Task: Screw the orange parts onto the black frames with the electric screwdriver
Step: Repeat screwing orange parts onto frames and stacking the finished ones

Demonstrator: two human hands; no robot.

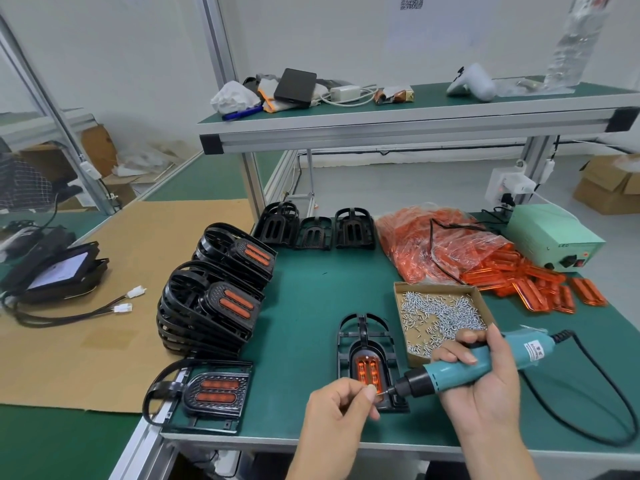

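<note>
A black frame point(364, 332) lies on the green mat near the front edge, with an orange part point(367, 370) seated in it. My right hand point(485, 382) grips the teal electric screwdriver point(460, 367), which lies nearly level with its tip pointing left at the frame's lower right corner. My left hand point(341, 407) pinches a small screw point(380, 392) between thumb and forefinger right at the screwdriver's tip. A cardboard tray of screws point(440, 315) sits just behind my right hand.
Finished frames are stacked at the left point(211, 306), one lies flat at the front left point(207, 393). Three bare frames point(317, 226) stand at the back. A bag of orange parts point(436, 244), loose ones point(540, 285) and a green power box point(550, 237) are at the right. The tool's cable point(588, 393) loops rightward.
</note>
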